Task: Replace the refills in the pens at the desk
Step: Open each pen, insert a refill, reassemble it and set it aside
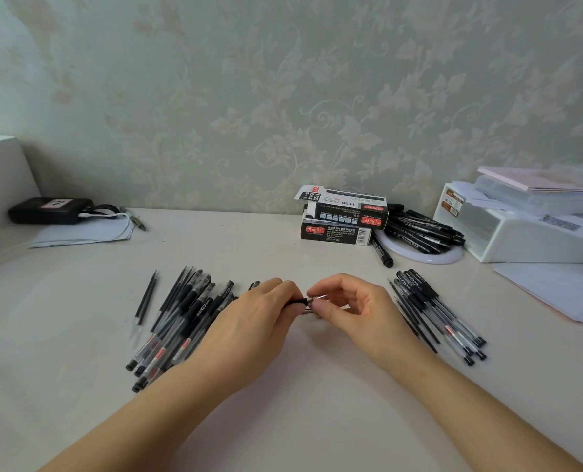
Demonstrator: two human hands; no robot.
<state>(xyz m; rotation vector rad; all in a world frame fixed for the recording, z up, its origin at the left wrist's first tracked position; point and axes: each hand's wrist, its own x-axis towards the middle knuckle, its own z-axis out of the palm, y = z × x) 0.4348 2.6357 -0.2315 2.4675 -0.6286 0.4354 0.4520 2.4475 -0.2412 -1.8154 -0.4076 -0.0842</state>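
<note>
Curled fingers (292,294) of left hand (259,318) and right hand (355,304), pinched together on one pen (305,300) held crosswise between both, just above the pale worktop (300,386). Heaps of pens at left (181,318) and at right (436,315). Farther back: stacked pen boxes (343,216), marker pile (419,229), white tray (521,229), floral wallpaper (283,97).
</note>
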